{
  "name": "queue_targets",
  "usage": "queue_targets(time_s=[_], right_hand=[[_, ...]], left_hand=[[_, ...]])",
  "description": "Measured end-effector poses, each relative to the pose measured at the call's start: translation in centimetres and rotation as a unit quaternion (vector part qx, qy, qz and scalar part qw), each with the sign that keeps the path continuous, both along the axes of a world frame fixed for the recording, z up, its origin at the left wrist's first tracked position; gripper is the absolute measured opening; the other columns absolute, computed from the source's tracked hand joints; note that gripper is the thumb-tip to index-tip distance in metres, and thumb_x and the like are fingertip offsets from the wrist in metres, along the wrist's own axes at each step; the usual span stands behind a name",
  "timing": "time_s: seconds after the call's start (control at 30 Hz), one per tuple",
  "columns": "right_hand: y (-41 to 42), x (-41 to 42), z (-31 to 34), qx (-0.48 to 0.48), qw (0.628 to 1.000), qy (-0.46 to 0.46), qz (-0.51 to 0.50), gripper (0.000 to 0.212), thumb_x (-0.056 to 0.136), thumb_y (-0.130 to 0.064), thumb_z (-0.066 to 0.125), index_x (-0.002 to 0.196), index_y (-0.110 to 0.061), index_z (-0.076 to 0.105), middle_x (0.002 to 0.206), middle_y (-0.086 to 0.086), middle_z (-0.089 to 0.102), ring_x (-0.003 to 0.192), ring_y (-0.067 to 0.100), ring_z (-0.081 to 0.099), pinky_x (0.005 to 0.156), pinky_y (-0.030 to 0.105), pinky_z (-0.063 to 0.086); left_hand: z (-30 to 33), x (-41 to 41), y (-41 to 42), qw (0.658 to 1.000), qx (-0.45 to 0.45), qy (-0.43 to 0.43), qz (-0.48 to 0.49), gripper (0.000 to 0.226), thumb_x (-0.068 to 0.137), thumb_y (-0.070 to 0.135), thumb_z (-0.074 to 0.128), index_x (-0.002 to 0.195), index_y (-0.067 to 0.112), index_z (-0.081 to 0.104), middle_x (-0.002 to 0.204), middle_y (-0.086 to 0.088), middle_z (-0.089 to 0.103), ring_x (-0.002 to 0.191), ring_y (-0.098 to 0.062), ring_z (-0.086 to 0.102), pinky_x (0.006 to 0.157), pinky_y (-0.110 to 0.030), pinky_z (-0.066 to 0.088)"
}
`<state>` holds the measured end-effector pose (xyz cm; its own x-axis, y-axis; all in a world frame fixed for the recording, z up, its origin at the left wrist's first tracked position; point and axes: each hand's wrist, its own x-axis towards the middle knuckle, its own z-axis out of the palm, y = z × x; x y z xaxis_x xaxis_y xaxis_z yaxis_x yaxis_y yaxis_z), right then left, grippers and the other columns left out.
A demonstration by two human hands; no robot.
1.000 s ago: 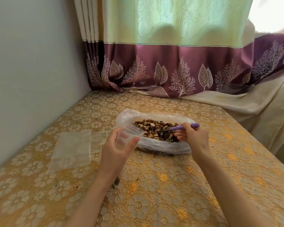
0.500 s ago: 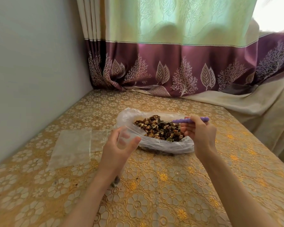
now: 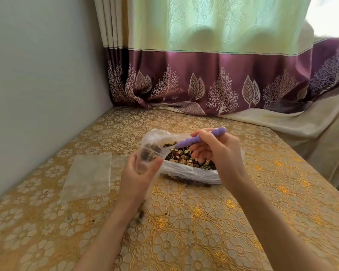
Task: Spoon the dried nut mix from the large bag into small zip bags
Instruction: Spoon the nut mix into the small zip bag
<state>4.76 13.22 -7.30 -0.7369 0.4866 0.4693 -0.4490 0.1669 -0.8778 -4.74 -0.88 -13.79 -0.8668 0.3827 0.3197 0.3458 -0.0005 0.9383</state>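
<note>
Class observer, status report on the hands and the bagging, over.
Left hand holds small clear zip bag open. Right hand tips purple beaded-handle spoon in. Nothing blocking.

Purple spoon [image 3: 200,138], gold floral tablecloth [image 3: 204,222], green-and-plum leaf-print curtain [image 3: 213,75]

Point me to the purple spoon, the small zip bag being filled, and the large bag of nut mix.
purple spoon [image 3: 196,139], head view, on the beaded handle.
small zip bag [image 3: 145,163], head view, on its clear front.
large bag [image 3: 188,172], head view, on its near plastic wall.
</note>
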Motion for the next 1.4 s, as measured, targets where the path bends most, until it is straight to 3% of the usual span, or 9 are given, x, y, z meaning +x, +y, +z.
queue_targets(time_s=[0.23,0.37,0.5,0.6,0.7,0.83,1.0,1.17,1.4], right_hand=[[0.3,-0.3,0.0,0.002,1.000,0.001,0.015,0.022,0.093,0.005,0.043,0.083,0.000,0.062,0.065,0.004,0.071,0.052,0.015,0.057,0.046,0.019,0.047],[1.0,-0.4,-0.1,-0.026,0.999,0.017,0.015,0.022,0.092,0.003,0.044,0.084,-0.001,0.064,0.071,0.013,0.071,0.053,0.016,0.058,0.047,0.020,0.047],[2.2,-0.2,0.0,-0.067,0.997,0.035,0.016,0.021,0.091,0.001,0.043,0.086,-0.001,0.064,0.078,0.016,0.071,0.057,0.018,0.058,0.051,0.021,0.048],[3.3,-0.1,0.0,-0.094,0.994,0.029,-0.051,0.022,0.090,-0.001,0.046,0.077,-0.002,0.064,0.081,0.023,0.069,0.054,0.017,0.055,0.048,0.021,0.045],[4.7,0.2,-0.6,-0.055,0.984,-0.009,-0.171,0.026,0.090,-0.004,0.047,0.067,-0.004,0.058,0.063,0.008,0.070,0.046,0.010,0.048,0.043,0.019,0.038],[6.0,0.6,-1.8,0.081,0.939,-0.086,-0.323,0.027,0.088,-0.009,0.049,0.063,-0.009,0.057,0.050,-0.006,0.065,0.050,0.004,0.053,0.065,0.019,0.044],[6.3,0.3,-2.3,0.148,0.923,-0.098,-0.342,0.031,0.089,-0.007,0.048,0.061,-0.005,0.063,0.048,-0.011,0.061,0.042,-0.002,0.051,0.051,0.007,0.039],[6.0,-0.3,-3.0,0.095,0.942,-0.103,-0.304,0.047,0.088,-0.007,0.048,0.045,-0.019,0.062,0.054,0.001,0.068,0.051,0.018,0.056,0.054,0.025,0.048],[6.0,-0.9,-4.1,0.050,0.962,-0.138,-0.231,0.038,0.094,-0.011,0.047,0.064,-0.001,0.069,0.065,0.005,0.072,0.047,0.012,0.056,0.045,0.023,0.043]], left_hand=[[0.3,0.1,-0.2,1.000,0.022,0.006,0.014,0.048,0.067,0.050,0.062,0.109,0.030,0.052,0.095,0.016,0.061,0.075,0.020,0.055,0.061,0.003,0.039],[0.2,0.0,-0.2,0.999,0.035,0.000,0.016,0.051,0.067,0.053,0.063,0.107,0.021,0.057,0.095,0.010,0.063,0.078,0.001,0.062,0.063,-0.009,0.047],[0.2,-0.2,-0.4,0.999,0.027,0.009,0.034,0.070,0.071,0.060,0.061,0.125,0.017,0.051,0.110,0.010,0.061,0.095,0.002,0.059,0.083,-0.025,0.048],[0.5,-0.1,-0.4,0.999,0.038,0.008,0.032,0.057,0.072,0.060,0.061,0.114,0.023,0.055,0.100,0.011,0.064,0.087,0.004,0.061,0.078,-0.023,0.047],[0.5,0.0,-0.4,0.999,0.044,0.004,0.031,0.059,0.069,0.059,0.059,0.113,0.022,0.055,0.100,0.009,0.064,0.088,0.001,0.062,0.076,-0.020,0.045],[0.5,0.1,-0.4,0.999,0.040,0.017,0.032,0.057,0.075,0.057,0.062,0.117,0.020,0.054,0.101,0.010,0.064,0.089,0.002,0.062,0.078,-0.022,0.046],[0.3,-0.1,-0.4,0.999,0.032,0.012,0.025,0.059,0.072,0.056,0.058,0.118,0.020,0.054,0.105,0.005,0.065,0.097,-0.014,0.064,0.085,-0.038,0.052],[0.2,-0.1,-0.3,0.999,0.034,0.018,0.027,0.053,0.071,0.057,0.057,0.113,0.024,0.054,0.099,0.010,0.065,0.089,0.002,0.062,0.076,-0.021,0.048],[0.2,0.0,-0.3,0.999,0.029,0.035,0.021,0.040,0.073,0.058,0.059,0.105,0.034,0.053,0.096,0.013,0.063,0.083,0.012,0.059,0.067,-0.008,0.045]])
